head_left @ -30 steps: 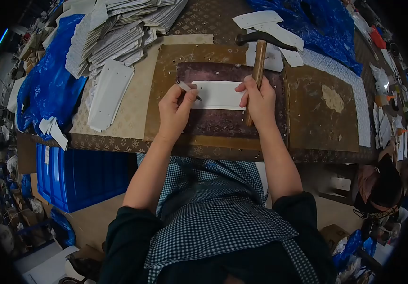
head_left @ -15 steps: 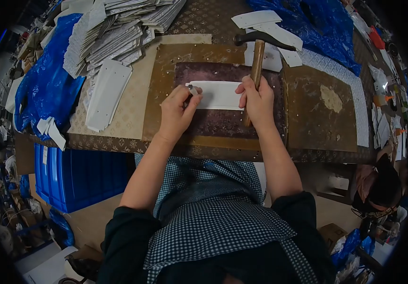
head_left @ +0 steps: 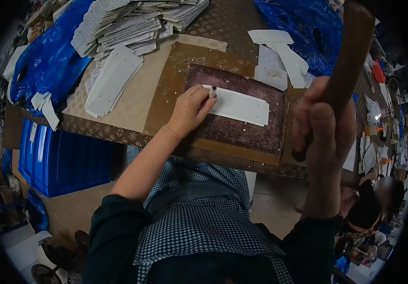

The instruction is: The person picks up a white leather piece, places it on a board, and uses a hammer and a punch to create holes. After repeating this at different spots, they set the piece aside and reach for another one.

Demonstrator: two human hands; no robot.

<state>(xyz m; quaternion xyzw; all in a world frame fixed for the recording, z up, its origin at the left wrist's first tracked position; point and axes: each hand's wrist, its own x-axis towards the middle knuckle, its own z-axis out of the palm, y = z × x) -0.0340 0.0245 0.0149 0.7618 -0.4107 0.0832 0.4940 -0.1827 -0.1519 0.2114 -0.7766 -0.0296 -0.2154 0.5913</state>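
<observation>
My left hand (head_left: 188, 111) is closed around a short metal punch (head_left: 213, 92), upright at the left end of a white strip (head_left: 242, 107). Small dark holes show near the strip's right end. Beneath the strip is a worn maroon pad (head_left: 213, 128), which lies on a brown board (head_left: 165, 90). Raised near the camera, my right hand (head_left: 327, 125) grips the wooden handle of a hammer (head_left: 350, 52); the hammer's head cannot be made out at the top of the view.
A stack of white strips (head_left: 115, 80) lies left of the board, below heaped patterned pieces (head_left: 133, 26). Blue plastic sheeting (head_left: 47, 61) is on the left, with more at the back right. A blue bin (head_left: 66, 158) stands below the table edge. Another person (head_left: 367, 203) is at right.
My right hand has lifted the hammer from beside the strip up toward the camera, letting go of the strip's right end. The punch stays at the strip's left end; the view has shifted.
</observation>
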